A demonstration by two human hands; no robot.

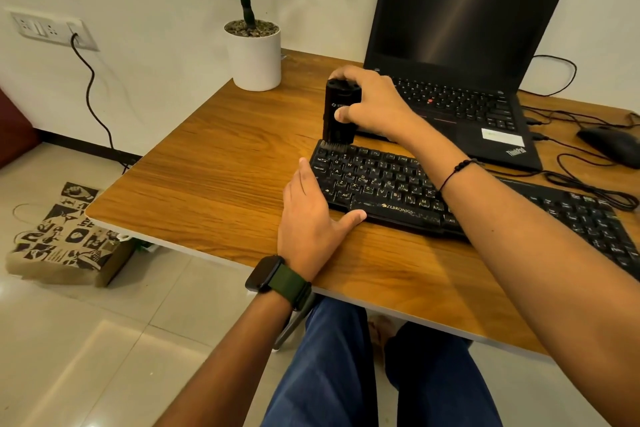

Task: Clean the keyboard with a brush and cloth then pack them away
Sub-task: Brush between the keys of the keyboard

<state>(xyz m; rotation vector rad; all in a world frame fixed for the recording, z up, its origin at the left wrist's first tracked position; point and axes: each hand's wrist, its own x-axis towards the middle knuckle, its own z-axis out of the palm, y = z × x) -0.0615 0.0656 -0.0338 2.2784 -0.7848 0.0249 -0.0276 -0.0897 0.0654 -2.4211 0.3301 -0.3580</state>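
Green-strapped black smartwatch (277, 277), black bead bracelet (456, 170), blue trousers (332, 374).

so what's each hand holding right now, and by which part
The right hand grips the black brush around its upper body, bristles down on the keyboard. The left hand holds nothing, resting flat against the keyboard's left end.

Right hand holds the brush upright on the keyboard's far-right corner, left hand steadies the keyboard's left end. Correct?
Not quite. In the head view the right hand holds the brush upright on the keyboard's far-left corner. The left hand does steady its left end.
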